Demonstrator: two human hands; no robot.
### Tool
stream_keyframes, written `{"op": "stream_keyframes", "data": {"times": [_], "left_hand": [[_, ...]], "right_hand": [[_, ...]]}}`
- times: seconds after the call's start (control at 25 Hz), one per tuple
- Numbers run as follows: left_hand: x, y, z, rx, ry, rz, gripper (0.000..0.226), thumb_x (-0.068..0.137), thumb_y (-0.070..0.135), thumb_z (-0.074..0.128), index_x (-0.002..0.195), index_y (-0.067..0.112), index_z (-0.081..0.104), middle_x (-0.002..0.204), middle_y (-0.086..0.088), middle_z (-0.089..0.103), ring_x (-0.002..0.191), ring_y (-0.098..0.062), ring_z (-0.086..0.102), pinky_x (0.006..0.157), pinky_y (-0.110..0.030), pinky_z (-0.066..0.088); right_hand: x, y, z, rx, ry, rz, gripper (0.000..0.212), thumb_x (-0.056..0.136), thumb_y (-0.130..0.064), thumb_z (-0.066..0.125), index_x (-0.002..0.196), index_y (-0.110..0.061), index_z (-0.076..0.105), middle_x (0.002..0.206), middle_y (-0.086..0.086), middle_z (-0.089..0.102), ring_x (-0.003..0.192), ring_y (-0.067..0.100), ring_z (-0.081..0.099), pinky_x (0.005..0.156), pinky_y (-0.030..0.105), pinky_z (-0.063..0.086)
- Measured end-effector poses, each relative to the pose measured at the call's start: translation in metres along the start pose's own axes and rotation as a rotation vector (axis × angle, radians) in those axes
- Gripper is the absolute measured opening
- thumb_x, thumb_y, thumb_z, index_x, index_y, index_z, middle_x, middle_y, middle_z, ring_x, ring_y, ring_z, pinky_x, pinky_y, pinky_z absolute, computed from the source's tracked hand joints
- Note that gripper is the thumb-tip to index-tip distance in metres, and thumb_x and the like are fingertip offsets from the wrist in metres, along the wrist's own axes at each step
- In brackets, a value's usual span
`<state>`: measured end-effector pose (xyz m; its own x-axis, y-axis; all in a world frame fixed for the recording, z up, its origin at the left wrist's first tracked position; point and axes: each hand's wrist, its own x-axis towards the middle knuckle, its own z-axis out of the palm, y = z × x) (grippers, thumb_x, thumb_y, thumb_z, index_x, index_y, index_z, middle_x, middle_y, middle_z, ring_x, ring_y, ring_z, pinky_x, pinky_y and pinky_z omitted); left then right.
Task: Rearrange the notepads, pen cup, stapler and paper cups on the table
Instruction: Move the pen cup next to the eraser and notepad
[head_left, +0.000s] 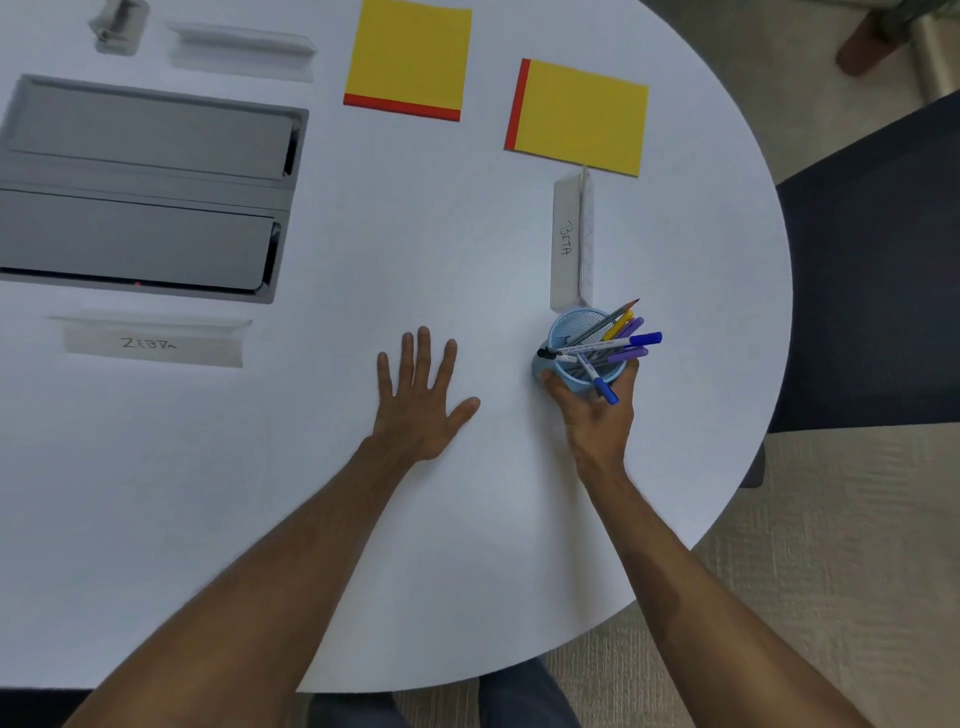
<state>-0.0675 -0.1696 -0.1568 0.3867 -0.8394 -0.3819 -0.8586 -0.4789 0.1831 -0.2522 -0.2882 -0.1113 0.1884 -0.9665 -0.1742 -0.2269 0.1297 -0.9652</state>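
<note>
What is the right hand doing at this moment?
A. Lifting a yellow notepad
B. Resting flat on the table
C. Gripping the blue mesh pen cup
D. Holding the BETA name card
C: the right hand has its grip around the blue mesh pen cup, just below the BETA card; the left hand lies flat on the table.

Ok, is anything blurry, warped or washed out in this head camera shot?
Head view: wide-angle bends the table edge; the stapler at the top left is soft; the pen cup in the right hand is sharp; lighting is even, with faint shadows.
</note>
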Motion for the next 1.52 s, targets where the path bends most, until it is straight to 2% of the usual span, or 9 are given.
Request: {"op": "stream_keyframes", "data": {"times": [0.32,0.48,0.64,0.88,1.08,1.16,1.28,1.44,1.52], "left_hand": [[-0.021,-0.018,-0.071,-0.165,0.033,-0.049,0.075,0.1,0.06,0.024,0.159,0.021,0.003,0.167,-0.011,-0.007,0.153,-0.026,-0.011,0.124,-0.045,-0.003],[-0.047,-0.046,-0.1,-0.275,0.18,-0.134,0.071,0.1,0.056,0.033,0.158,0.018,0.018,0.167,-0.01,0.005,0.154,-0.024,-0.001,0.123,-0.042,0.003],[-0.083,-0.096,-0.126,-0.338,0.36,-0.28,0.065,0.1,0.051,0.042,0.152,0.014,0.034,0.164,-0.01,0.023,0.152,-0.025,0.017,0.121,-0.041,0.017],[-0.136,-0.194,-0.136,-0.362,0.523,-0.565,0.063,0.099,0.05,0.043,0.151,0.014,0.037,0.163,-0.007,0.027,0.15,-0.025,0.026,0.12,-0.04,0.022],[-0.161,-0.266,-0.121,-0.381,0.514,-0.716,0.064,0.101,0.047,0.04,0.154,0.014,0.03,0.164,-0.01,0.021,0.151,-0.026,0.021,0.121,-0.043,0.019],[-0.16,-0.296,-0.116,-0.404,0.506,-0.727,0.066,0.101,0.046,0.039,0.158,0.018,0.019,0.166,-0.008,0.015,0.153,-0.025,0.015,0.122,-0.042,0.017],[-0.148,-0.34,-0.107,-0.388,0.473,-0.717,0.067,0.102,0.044,0.038,0.159,0.023,0.01,0.167,-0.008,0.005,0.154,-0.025,0.007,0.124,-0.046,0.013],[-0.12,-0.389,-0.085,-0.241,0.415,-0.788,0.066,0.103,0.047,0.029,0.159,0.02,0.007,0.167,-0.01,0.002,0.154,-0.028,0.002,0.124,-0.048,0.006],[-0.105,-0.405,-0.077,-0.185,0.424,-0.839,0.066,0.103,0.048,0.027,0.159,0.018,0.008,0.167,-0.012,0.003,0.154,-0.029,0.003,0.124,-0.049,0.006]], "right_hand": [[-0.024,-0.05,0.03,-0.035,-0.176,-0.065,0.074,0.077,-0.023,0.087,0.132,-0.046,0.042,0.124,-0.031,0.061,0.115,-0.006,0.06,0.09,0.008,0.049],[-0.042,-0.079,0.063,-0.045,-0.316,-0.099,0.072,0.078,-0.02,0.086,0.126,-0.049,0.043,0.126,-0.026,0.059,0.111,-0.009,0.06,0.093,0.013,0.053],[-0.064,-0.108,0.112,-0.051,-0.46,-0.176,0.071,0.077,-0.019,0.087,0.122,-0.056,0.046,0.122,-0.029,0.062,0.113,0.0,0.062,0.089,0.015,0.054],[-0.098,-0.15,0.208,-0.047,-0.664,-0.263,0.075,0.071,-0.035,0.087,0.116,-0.074,0.041,0.117,-0.045,0.056,0.112,-0.007,0.061,0.083,0.01,0.053],[-0.113,-0.174,0.297,-0.049,-0.84,-0.343,0.076,0.071,-0.031,0.088,0.127,-0.056,0.043,0.126,-0.029,0.061,0.118,0.005,0.062,0.091,0.026,0.057],[-0.113,-0.179,0.335,-0.068,-0.892,-0.362,0.073,0.071,-0.033,0.087,0.129,-0.046,0.045,0.125,-0.021,0.064,0.114,0.006,0.064,0.089,0.024,0.056],[-0.11,-0.179,0.388,-0.133,-0.955,-0.41,0.069,0.073,-0.029,0.087,0.124,-0.048,0.044,0.12,-0.023,0.065,0.109,0.003,0.066,0.085,0.022,0.058],[-0.096,-0.168,0.463,-0.223,-0.994,-0.443,0.071,0.071,-0.033,0.088,0.128,-0.033,0.046,0.122,-0.01,0.066,0.107,0.011,0.067,0.089,0.041,0.06],[-0.089,-0.162,0.5,-0.27,-0.993,-0.467,0.075,0.07,-0.035,0.089,0.131,-0.027,0.046,0.121,-0.01,0.067,0.105,0.012,0.068,0.089,0.044,0.06]]}}
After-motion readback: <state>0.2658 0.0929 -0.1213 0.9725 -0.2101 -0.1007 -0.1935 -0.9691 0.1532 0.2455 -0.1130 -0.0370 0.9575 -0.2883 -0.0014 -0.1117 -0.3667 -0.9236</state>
